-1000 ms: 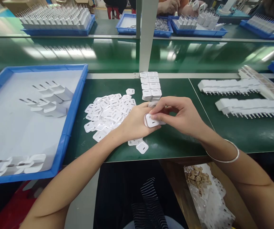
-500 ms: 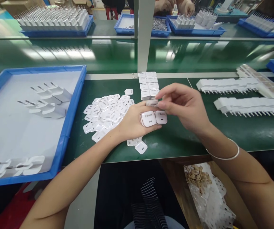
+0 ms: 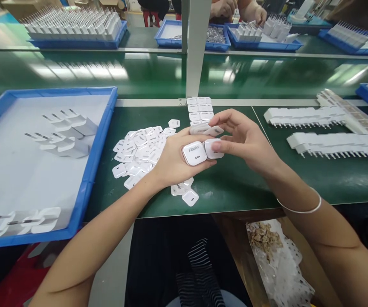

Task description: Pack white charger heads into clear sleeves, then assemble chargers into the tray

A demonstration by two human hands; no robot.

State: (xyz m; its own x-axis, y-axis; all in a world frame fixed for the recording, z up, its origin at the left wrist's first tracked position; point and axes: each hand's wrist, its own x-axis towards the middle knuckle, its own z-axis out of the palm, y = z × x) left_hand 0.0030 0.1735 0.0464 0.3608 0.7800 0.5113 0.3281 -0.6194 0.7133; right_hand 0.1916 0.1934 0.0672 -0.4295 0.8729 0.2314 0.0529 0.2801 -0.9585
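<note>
My left hand [image 3: 174,160] is closed around two white chargers side by side, their port faces toward me. The left charger [image 3: 195,154] shows printed lettering. Over the face of the right charger [image 3: 210,149] lies the thumb of my right hand [image 3: 246,138], its fingers curled behind. Just above, thin white cover plates [image 3: 199,128] lie at the top of my left hand, one of them [image 3: 215,131] by my right fingertips. Behind my left hand spreads a loose pile of cover plates [image 3: 143,149], and neat rows of them [image 3: 200,108] stand farther back.
At left is a blue-rimmed tray [image 3: 99,157] with several pronged white plugs [image 3: 65,145]. Rows of white plugs [image 3: 337,145] lie at right. A metal post [image 3: 196,51] rises at the back. Beyond it, another person's hands [image 3: 254,13] are over a tray. Below right is a box with plastic bags [image 3: 286,264].
My right thumb has moved down onto the right charger's face. The plates above have tilted into view and spread apart. Both chargers have shifted slightly left and up.
</note>
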